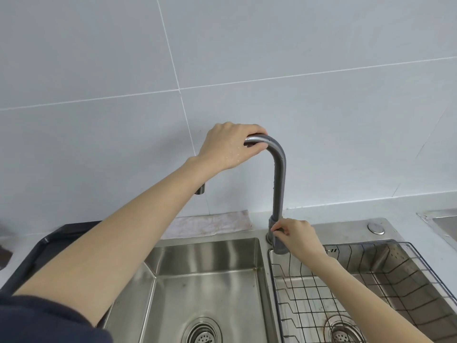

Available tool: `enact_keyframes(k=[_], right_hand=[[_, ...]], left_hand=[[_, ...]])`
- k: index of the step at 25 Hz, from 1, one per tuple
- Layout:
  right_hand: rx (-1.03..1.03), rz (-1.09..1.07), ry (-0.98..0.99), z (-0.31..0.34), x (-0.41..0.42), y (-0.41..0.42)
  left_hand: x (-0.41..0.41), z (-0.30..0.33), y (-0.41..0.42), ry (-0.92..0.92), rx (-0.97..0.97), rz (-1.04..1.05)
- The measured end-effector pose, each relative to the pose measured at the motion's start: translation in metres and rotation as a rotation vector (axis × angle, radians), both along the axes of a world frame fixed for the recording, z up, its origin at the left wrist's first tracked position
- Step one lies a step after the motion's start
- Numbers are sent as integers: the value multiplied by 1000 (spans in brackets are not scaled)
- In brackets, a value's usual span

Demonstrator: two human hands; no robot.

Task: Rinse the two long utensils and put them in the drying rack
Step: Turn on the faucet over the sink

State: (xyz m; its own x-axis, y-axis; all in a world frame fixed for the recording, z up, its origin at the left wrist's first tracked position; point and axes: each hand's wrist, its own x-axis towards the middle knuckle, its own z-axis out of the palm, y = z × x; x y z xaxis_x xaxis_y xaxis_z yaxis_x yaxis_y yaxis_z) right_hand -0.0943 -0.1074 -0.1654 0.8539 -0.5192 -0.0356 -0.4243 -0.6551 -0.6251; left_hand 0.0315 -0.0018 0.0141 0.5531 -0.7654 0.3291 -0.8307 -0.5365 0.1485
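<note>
A tall grey faucet (279, 179) rises between two steel basins. My left hand (226, 147) is wrapped over the top bend of its spout. The spout's tip pokes out below my left wrist, and no water runs from it. My right hand (298, 237) pinches the faucet's handle (279, 245) at the base. A black wire drying rack (366, 280) sits in the right basin and holds nothing that I can see. No long utensil shows anywhere in view.
The left sink basin (205, 280) has a round drain at the bottom. A dark tray (49, 246) lies on the counter at left. A folded cloth (210, 225) rests behind the sink. A round button (376, 228) sits on the sink deck at right.
</note>
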Motion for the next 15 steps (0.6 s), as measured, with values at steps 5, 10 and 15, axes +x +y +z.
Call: enact_keyframes(k=[5, 10, 15], right_hand=[[29, -37, -42, -1, -1, 2], [22, -30, -22, -1, -6, 5], [35, -29, -16, 1, -10, 6]], left_hand=[[1, -4, 3, -3, -64, 8], [1, -5, 4, 14, -64, -7], [1, -6, 5, 9, -80, -23]])
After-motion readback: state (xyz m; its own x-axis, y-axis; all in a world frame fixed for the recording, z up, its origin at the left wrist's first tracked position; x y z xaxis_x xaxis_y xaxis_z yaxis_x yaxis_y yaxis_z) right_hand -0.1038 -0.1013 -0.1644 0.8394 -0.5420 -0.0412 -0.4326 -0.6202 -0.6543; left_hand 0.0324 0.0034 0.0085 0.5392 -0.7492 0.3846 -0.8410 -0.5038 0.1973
